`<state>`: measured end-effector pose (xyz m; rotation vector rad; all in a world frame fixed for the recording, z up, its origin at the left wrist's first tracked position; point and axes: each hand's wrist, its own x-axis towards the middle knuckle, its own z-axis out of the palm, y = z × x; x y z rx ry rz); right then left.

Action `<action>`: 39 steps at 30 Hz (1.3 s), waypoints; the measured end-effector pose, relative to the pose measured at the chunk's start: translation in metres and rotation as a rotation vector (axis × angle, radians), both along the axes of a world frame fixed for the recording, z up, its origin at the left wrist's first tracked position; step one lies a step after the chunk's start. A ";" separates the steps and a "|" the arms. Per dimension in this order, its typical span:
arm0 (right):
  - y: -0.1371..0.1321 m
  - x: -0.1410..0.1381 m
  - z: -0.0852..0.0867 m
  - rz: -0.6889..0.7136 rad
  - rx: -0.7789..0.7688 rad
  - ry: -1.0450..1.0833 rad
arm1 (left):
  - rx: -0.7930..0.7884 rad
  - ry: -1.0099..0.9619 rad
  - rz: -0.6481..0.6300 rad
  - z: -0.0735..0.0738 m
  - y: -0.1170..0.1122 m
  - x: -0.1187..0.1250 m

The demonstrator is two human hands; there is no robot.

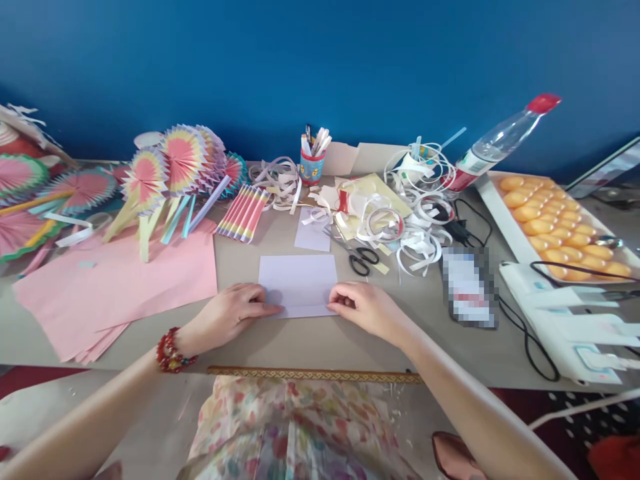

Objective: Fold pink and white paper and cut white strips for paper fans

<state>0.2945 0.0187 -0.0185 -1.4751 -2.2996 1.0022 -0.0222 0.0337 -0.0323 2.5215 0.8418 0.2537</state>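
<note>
Lavender paper (299,277) lies flat on the counter (310,340) between the two hands. The right hand (363,305) is narrow, its fingers curled and its thumb and forefinger closed on the paper's near right corner. The left hand (241,310) is loosely bent, fingertips on the near left part; whether it grips or only presses, I cannot tell. The sheet is plain and rectangular, a narrow creased strip running along its near edge.

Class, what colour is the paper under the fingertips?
The paper is pale lilac, shown best in the head view.
</note>
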 end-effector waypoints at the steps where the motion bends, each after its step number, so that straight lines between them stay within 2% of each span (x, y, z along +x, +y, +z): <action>1: 0.000 0.000 0.000 0.002 0.000 0.002 | 0.002 0.003 -0.003 0.000 0.000 0.000; 17: 0.000 0.000 -0.001 0.010 0.037 -0.016 | 0.015 0.043 0.003 -0.002 0.000 -0.001; 28: -0.007 0.001 -0.007 0.050 0.173 -0.102 | 0.094 0.101 0.003 0.000 -0.005 0.001; 32: -0.014 0.000 -0.010 0.105 0.344 -0.218 | 0.229 0.173 -0.023 -0.001 -0.008 0.001; 36: -0.017 -0.004 -0.011 0.331 0.616 -0.294 | 0.366 0.233 -0.082 0.001 -0.010 0.003; 39: -0.017 -0.009 -0.011 0.440 0.719 -0.310 | 0.434 0.280 -0.162 0.007 -0.010 0.006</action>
